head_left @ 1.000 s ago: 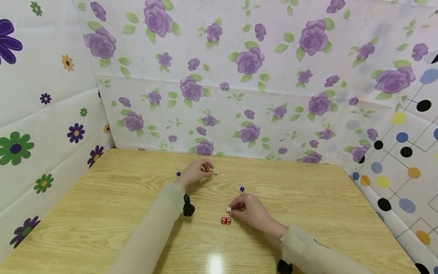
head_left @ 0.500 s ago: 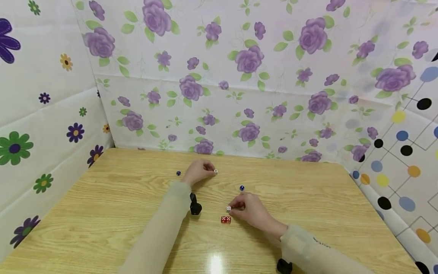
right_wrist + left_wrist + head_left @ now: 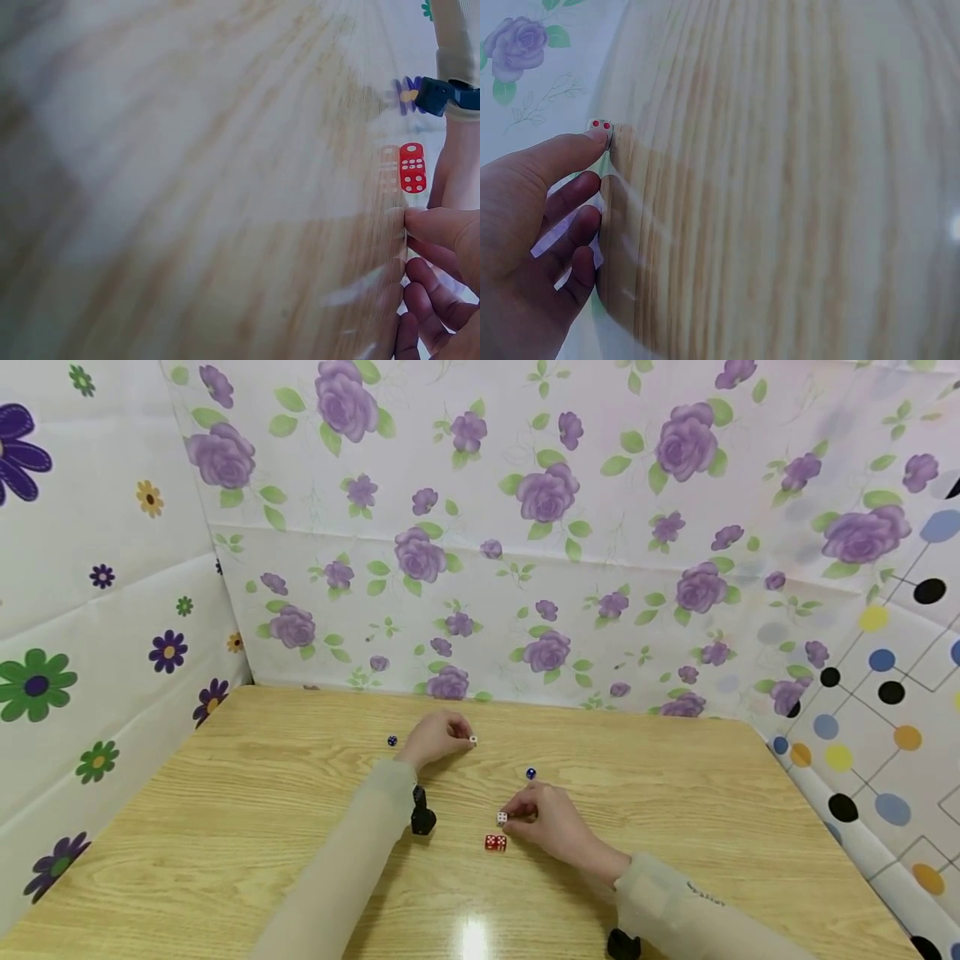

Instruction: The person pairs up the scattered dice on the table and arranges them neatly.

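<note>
At the far part of the table, my left hand (image 3: 437, 738) pinches a small white die (image 3: 473, 740) between thumb and index finger. The left wrist view shows that die (image 3: 600, 127) with red pips under the thumb tip. Nearer, my right hand (image 3: 553, 823) pinches another white die (image 3: 502, 817), which stands just behind two red dice (image 3: 495, 842) set side by side. From the right wrist, the red dice (image 3: 412, 168) appear close to the thumb, while the hand hides the white one. A blue die (image 3: 531, 773) lies beyond my right hand; another blue die (image 3: 392, 740) lies left of my left hand.
The wood-grain table (image 3: 675, 785) meets a purple-flowered cloth (image 3: 547, 552) along its back edge. Patterned cloths also hang at the left and right sides. A black wrist camera (image 3: 422, 817) sits under the left forearm.
My left hand has shifted slightly right, and its thumb and index finger have closed on the far white die. My right hand has stayed in place, holding its white die.
</note>
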A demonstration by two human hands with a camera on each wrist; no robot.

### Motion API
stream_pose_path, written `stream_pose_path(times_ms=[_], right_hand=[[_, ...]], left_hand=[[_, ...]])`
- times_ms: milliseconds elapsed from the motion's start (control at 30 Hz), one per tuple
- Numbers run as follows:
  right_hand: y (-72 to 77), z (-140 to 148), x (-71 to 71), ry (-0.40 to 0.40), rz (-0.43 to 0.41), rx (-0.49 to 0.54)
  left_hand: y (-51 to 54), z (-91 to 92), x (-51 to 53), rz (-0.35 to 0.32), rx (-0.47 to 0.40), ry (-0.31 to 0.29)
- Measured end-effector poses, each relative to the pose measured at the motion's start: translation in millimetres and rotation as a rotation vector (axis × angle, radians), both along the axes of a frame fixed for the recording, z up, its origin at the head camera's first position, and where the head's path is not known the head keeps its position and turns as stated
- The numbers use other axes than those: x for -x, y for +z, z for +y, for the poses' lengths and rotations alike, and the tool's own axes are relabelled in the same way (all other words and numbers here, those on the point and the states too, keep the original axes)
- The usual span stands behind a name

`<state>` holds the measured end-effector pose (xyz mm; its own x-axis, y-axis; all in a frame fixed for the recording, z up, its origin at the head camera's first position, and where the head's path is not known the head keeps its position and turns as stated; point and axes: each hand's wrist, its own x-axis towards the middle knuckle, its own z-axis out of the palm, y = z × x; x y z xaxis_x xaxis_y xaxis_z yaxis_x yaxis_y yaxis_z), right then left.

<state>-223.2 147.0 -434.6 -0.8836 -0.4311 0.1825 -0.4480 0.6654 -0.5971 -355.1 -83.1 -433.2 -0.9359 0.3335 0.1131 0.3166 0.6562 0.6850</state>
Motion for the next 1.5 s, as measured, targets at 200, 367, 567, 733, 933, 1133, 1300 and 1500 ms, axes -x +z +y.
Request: stream_pose_path(times_ms=[200, 367, 567, 733, 933, 1133, 1300, 1500], right_hand=[[-1.2, 0.0, 0.8, -0.006, 0.004, -0.015], [-1.8, 0.2, 0.5, -0.007, -0.006, -0.014], [-1.4, 0.8, 0.5, -0.009, -0.014, -0.004], [-1.2, 0.8, 0.3, -0.004, -0.004, 0.006], [-0.6, 0.9, -0.9, -0.015, -0.016, -0.001], [0.7, -0.5, -1.5, -0.029, -0.013, -0.005], [1.1, -1.2, -1.7, -0.034, -0.011, -0.010], [0.2, -1.4, -1.8, -0.029, -0.019, -0.001]], left_hand=[[0.3, -3.2, -4.6, -0.008, -0.014, -0.042], [-1.7, -4.1, -11.1, -0.008, -0.006, -0.059], [-3.7, -3.3, -22.2, -0.022, -0.012, -0.077], [-4.3, -2.4, -32.4, -0.049, -0.031, -0.098], [-6.7, -1.2, -43.9, -0.029, -0.055, -0.106], [-9.6, 0.7, -56.5, -0.013, -0.076, -0.139], [-10.4, 0.3, -67.1, -0.007, -0.078, -0.166], [-8.5, -0.8, -81.6, -0.023, -0.089, -0.218]])
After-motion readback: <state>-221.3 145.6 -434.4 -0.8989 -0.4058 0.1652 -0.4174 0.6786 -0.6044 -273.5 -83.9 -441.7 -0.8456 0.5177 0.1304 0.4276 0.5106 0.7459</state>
